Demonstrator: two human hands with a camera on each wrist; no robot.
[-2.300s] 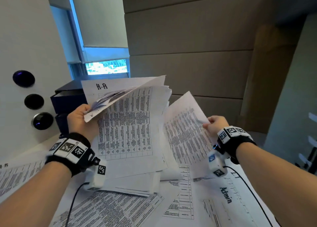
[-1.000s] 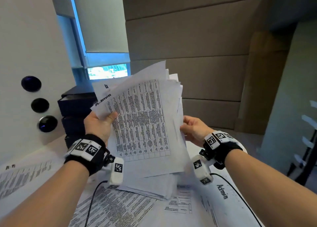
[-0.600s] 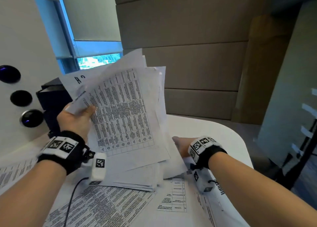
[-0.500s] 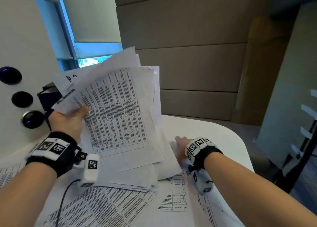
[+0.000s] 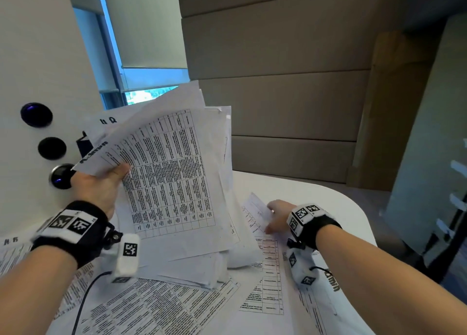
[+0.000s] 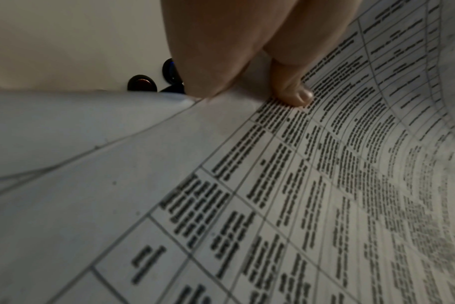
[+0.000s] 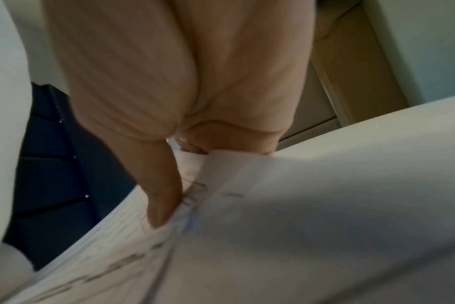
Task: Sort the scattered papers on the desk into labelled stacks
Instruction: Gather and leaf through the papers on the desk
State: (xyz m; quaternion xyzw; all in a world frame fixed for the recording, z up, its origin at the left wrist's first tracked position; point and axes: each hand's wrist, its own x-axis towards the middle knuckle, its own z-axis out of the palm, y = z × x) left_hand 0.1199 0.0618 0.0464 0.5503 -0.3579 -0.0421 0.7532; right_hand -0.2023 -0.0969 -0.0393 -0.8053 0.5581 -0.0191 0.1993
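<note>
My left hand (image 5: 101,185) grips a thick sheaf of printed table sheets (image 5: 171,173), tilted up above the desk; its thumb (image 6: 294,90) presses on the top sheet (image 6: 299,195). A sheet behind bears a handwritten label (image 5: 108,120). My right hand (image 5: 276,216) is low on the desk, to the right of the sheaf, pinching the corner of a single sheet (image 5: 255,214). In the right wrist view thumb (image 7: 161,185) and curled fingers hold that sheet (image 7: 273,226) by its edge. A sheet marked "Admin" (image 5: 333,281) lies under my right wrist.
More printed sheets (image 5: 156,307) cover the white desk (image 5: 328,200) in front of me. A labelled sheet (image 5: 12,243) lies at the far left. Dark stacked trays (image 7: 52,164) stand behind the sheaf. A white panel with round dark knobs (image 5: 51,147) is on the left.
My right hand let go of the sheaf's right edge, dropped to the desk and took hold of a single sheet. My left hand keeps the sheaf raised.
</note>
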